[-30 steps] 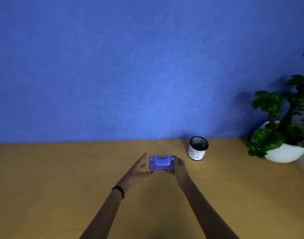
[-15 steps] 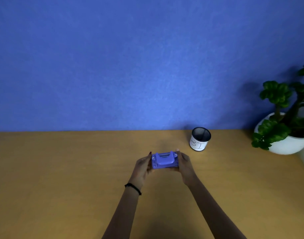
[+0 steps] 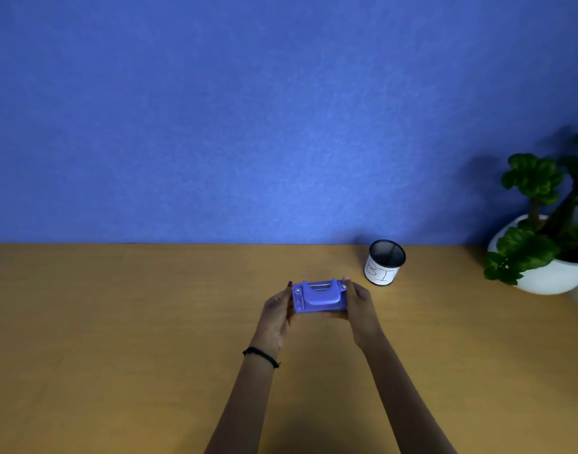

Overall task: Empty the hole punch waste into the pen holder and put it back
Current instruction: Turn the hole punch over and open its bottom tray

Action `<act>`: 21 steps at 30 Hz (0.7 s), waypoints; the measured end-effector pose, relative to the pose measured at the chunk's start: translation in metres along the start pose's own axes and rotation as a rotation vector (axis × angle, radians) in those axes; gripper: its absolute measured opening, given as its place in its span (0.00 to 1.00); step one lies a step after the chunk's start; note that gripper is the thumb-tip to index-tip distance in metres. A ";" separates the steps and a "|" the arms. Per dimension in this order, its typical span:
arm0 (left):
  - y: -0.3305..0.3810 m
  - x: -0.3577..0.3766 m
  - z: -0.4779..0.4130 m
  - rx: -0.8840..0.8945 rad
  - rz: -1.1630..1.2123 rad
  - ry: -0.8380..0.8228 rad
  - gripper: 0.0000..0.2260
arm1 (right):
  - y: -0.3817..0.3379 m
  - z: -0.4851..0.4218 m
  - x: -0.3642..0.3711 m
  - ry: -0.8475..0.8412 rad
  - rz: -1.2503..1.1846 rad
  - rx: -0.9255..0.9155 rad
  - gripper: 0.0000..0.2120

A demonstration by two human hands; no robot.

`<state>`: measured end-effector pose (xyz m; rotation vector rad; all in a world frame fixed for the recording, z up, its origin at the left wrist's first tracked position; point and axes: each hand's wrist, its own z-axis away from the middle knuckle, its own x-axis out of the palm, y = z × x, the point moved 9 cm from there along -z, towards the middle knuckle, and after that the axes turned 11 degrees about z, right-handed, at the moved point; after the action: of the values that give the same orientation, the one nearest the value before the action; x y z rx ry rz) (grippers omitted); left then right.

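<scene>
A small purple hole punch point(image 3: 319, 296) is held between both hands over the middle of the wooden desk point(image 3: 117, 322). My left hand point(image 3: 276, 311) grips its left end and my right hand point(image 3: 359, 303) grips its right end. Its lever faces up and towards me. The pen holder point(image 3: 384, 263), a black mesh cup with a white paper label, stands upright on the desk behind and to the right of the punch, near the wall. I cannot see into the cup's bottom.
A potted green plant in a white bowl point(image 3: 549, 273) stands at the right edge of the desk. A blue wall point(image 3: 248, 109) rises right behind the desk. A black band circles my left wrist point(image 3: 261, 355).
My left hand, first open beside the punch, has closed on its left end. Both hands now hold the punch, which looks slightly lifted and nearer to me.
</scene>
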<state>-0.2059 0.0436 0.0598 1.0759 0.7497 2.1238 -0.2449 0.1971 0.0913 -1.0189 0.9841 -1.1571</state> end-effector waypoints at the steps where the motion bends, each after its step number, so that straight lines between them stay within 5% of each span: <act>1: 0.001 0.000 0.000 0.021 0.004 0.005 0.12 | -0.002 0.001 0.001 0.008 -0.009 0.005 0.21; 11: 0.010 0.009 0.010 0.125 0.054 -0.028 0.12 | 0.006 0.006 0.006 0.179 -0.336 0.170 0.17; 21: 0.013 0.008 0.018 0.191 0.040 -0.081 0.13 | -0.004 0.011 0.005 0.177 -0.298 0.144 0.18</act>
<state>-0.1984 0.0449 0.0825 1.2794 0.9136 2.0596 -0.2347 0.1929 0.0977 -0.9813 0.8901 -1.5642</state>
